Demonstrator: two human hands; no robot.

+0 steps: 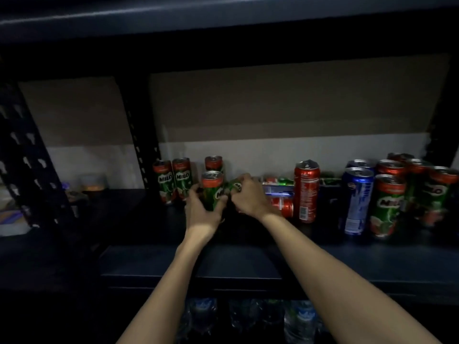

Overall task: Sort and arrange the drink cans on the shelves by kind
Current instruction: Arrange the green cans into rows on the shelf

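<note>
On a dark shelf (pixel 154 232), my left hand (pixel 201 212) grips an upright green Milo can (pixel 212 189). My right hand (pixel 249 197) closes over a second green can (pixel 236 186), mostly hidden under the fingers. Three more Milo cans (pixel 173 180) stand behind and to the left. A tall red can (pixel 306 191) stands right of my hands, with a blue can (pixel 356 199) and several Milo cans (pixel 388 204) further right. Cans lying on their sides (pixel 280 194) sit behind my right hand.
A black slotted upright (pixel 141 150) stands just left of the Milo group. Plastic water bottles (pixel 248 319) fill the shelf below. A small jar (pixel 93 184) and dim items sit on the neighbouring shelf at left. The upper shelf edge (pixel 223 16) hangs overhead.
</note>
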